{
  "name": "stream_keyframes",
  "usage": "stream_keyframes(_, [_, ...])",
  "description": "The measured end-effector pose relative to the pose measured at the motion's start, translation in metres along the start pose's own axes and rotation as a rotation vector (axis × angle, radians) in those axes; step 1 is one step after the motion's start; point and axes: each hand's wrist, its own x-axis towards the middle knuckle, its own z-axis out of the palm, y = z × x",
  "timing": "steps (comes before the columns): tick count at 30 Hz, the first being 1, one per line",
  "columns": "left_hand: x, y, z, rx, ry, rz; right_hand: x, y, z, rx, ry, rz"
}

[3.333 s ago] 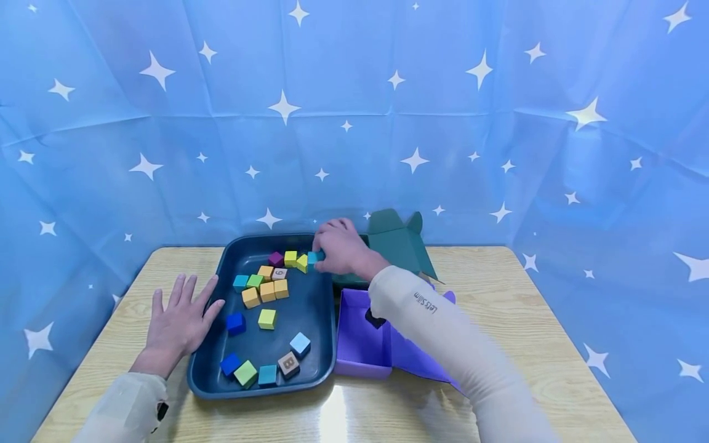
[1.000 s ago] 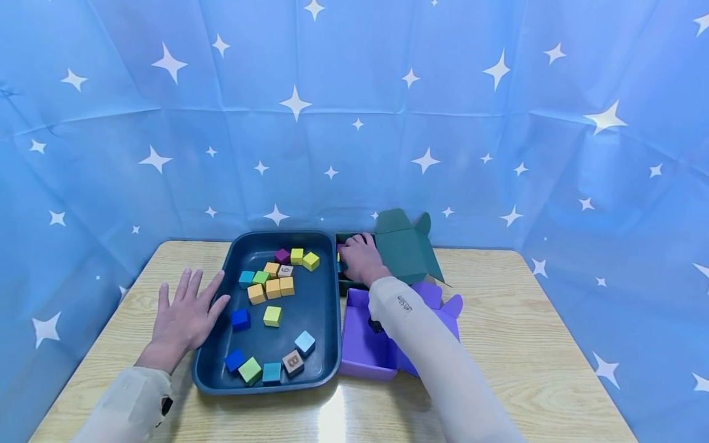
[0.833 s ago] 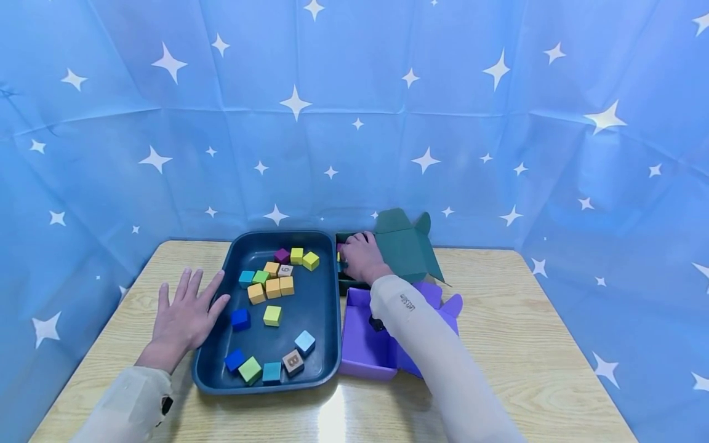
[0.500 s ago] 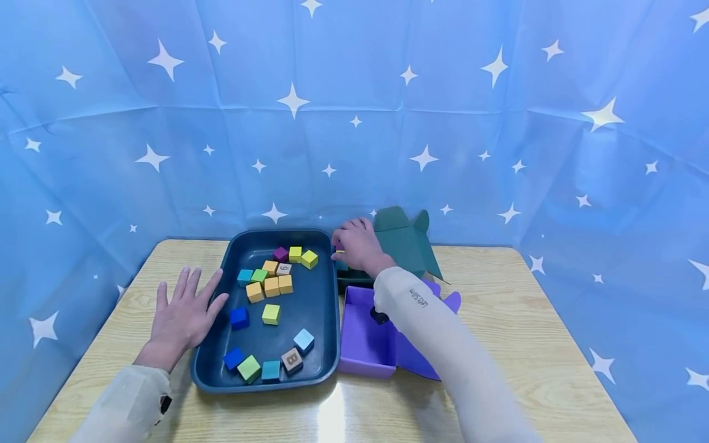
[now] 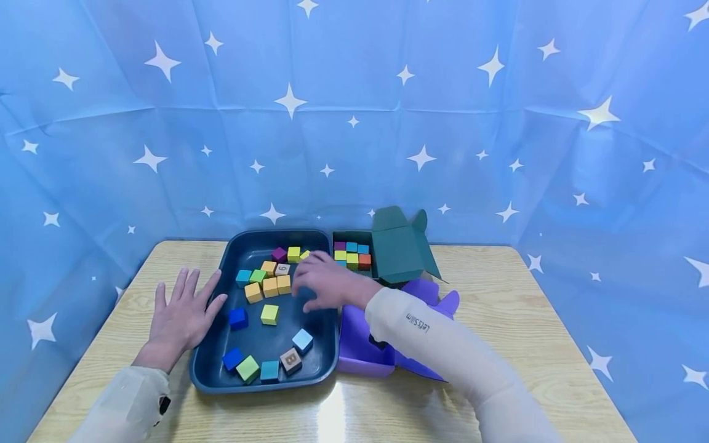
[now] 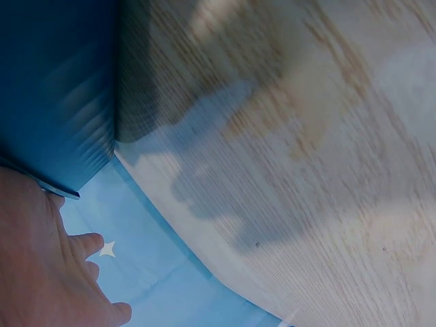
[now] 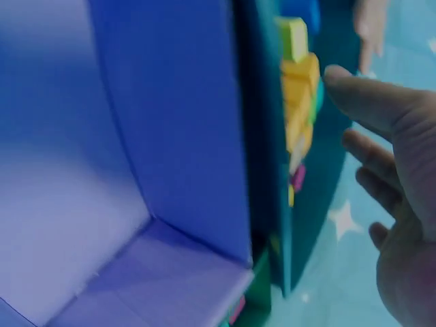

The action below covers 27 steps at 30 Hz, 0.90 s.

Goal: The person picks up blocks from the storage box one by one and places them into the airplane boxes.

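Near the frame's middle, the blurry right hand (image 5: 328,284), loosely spread and probably empty, should pinch the crowded blocks (image 5: 269,287) softly, while the empty left hand (image 5: 183,323) spreads wide.

- Right sleeve (image 5: 465,363): off-white, long and close-fitting, smooth along the forearm, with creases towards the elbow.
- Lettering (image 5: 418,323) on that sleeve near the cuff: small, dark, apparently starting "Let's".
- Small black piece (image 5: 378,343) jutting from the underside of the right cuff; its details are too small to tell.
- Left sleeve (image 5: 119,409): off-white too, wrinkled, faintly glossy.
- Black patch (image 5: 164,404), small, at the left cuff's inner edge.
- Left grip (image 5: 180,320) and right grip (image 5: 324,283): bare, five-fingered hands.
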Motion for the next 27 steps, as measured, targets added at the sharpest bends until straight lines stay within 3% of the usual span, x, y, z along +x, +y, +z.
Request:
stream_keyframes(7, [0.000,0.000,0.000,-0.003,-0.001,0.001,-0.005,-0.020,0.015,0.011,-0.136,-0.086])
stream_keyframes(27, [0.000,-0.001,0.002,-0.024,-0.003,0.000,-0.003,-0.029,0.038,0.006,-0.233,-0.095])
